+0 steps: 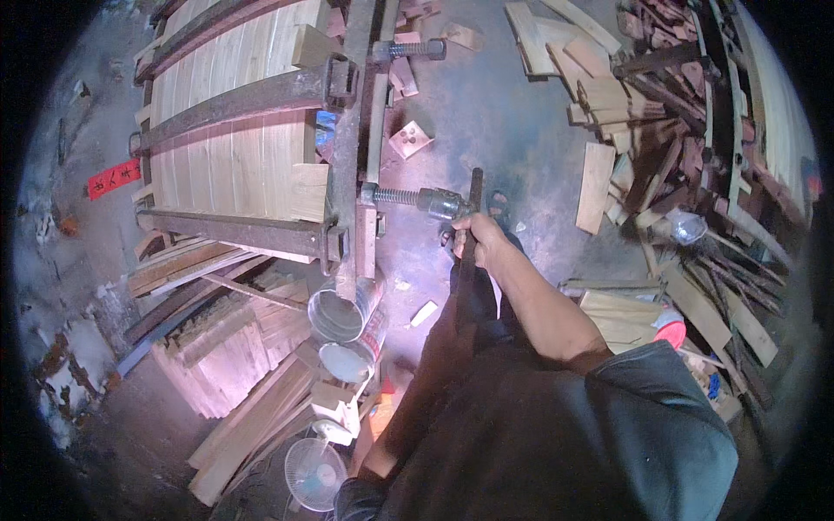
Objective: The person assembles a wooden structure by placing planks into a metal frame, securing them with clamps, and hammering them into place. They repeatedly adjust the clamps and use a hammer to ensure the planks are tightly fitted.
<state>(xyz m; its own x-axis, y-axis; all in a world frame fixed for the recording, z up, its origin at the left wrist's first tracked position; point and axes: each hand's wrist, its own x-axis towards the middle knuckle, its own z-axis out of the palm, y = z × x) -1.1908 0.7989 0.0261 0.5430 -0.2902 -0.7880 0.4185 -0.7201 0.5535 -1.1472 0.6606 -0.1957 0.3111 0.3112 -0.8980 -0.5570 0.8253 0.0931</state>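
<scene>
My right hand (483, 243) is closed around a long metal bar (476, 189). The bar crosses the outer end of a threaded clamp screw (395, 195) with a thick metal socket (443, 203) on it. The screw runs left into the steel beam of a clamp frame (349, 156). Inside that frame, pale wood boards (239, 169) lie side by side under dark metal bars. My left forearm (382, 458) reaches up from below in shadow. Its hand blends into dark clothing near the bar's lower part, so its fingers cannot be made out.
Metal cans (339, 314) stand below the frame, near a small fan (315, 474). Stacked wood (217, 360) lies at lower left. Loose boards (596, 187) and scraps pile up at right beside another metal frame (719, 104). A second clamp screw (417, 50) juts out higher up.
</scene>
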